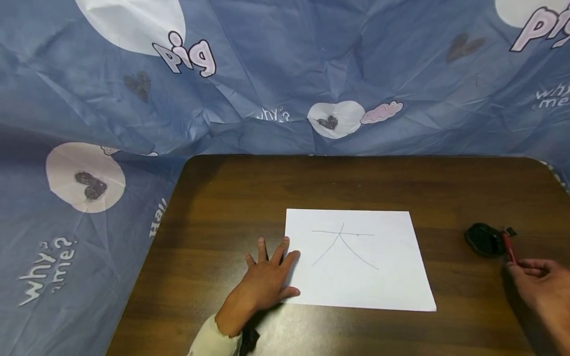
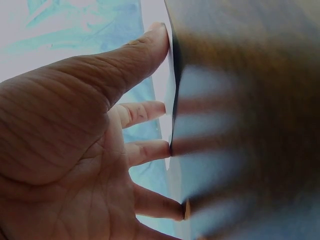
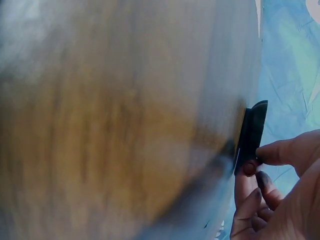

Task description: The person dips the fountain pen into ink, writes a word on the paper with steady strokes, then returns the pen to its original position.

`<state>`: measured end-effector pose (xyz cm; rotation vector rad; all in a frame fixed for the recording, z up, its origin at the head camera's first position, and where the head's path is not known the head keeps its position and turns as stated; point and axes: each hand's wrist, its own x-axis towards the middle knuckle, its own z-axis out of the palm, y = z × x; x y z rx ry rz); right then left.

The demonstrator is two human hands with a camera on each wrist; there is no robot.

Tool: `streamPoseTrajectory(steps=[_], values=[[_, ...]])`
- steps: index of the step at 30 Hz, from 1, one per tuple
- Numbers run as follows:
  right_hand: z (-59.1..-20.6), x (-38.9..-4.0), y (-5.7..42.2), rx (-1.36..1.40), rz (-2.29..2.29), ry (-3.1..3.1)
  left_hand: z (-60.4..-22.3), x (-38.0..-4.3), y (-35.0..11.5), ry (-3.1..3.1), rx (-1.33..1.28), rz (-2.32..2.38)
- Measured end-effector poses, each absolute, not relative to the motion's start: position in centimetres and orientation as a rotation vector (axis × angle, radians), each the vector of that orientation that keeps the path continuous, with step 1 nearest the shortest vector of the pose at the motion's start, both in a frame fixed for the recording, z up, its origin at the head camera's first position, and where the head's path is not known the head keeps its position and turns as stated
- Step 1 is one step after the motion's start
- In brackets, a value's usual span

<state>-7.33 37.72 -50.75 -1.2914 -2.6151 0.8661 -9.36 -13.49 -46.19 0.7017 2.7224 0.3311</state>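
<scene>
A white sheet of paper (image 1: 383, 287) lies on the table, bearing thin dark strokes that form a character. My left hand (image 1: 265, 283) rests on the paper's left edge with fingers spread; the left wrist view shows this hand (image 2: 75, 145) from the palm side, fingertips touching down. At the right, my right hand (image 1: 541, 284) pinches a slim red stick (image 1: 510, 247), perhaps a pen, whose far end has a dark piece. Beside that end sits a small dark dish (image 1: 483, 240). In the right wrist view, thumb and fingers (image 3: 280, 152) close around the stick's round red end (image 3: 249, 168).
The brown wooden table (image 1: 249, 188) has rounded far corners. Behind it and along its left side hangs a blue printed cloth (image 1: 267, 74) with hearts and lettering.
</scene>
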Motion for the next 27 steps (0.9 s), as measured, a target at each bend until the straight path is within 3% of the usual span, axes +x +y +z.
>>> streamPoseTrajectory(steps=[9, 16, 22, 27], values=[[-50.4, -7.2, 37.4, -1.324, 0.851, -2.660, -46.2, -9.3, -13.4, 2.714, 0.694, 0.328], [-48.8, -6.9, 37.3, -1.183, 0.894, -2.704, -46.1, -9.4, -13.3, 2.713, 0.685, 0.301], [-50.7, -7.2, 38.1, -1.306, 0.829, -2.668, -46.0, -9.5, -13.2, 2.716, 0.689, 0.295], [-50.1, -7.2, 37.5, -1.349, 0.823, -2.669, -46.1, -9.3, -13.1, 2.711, 0.683, 0.299]])
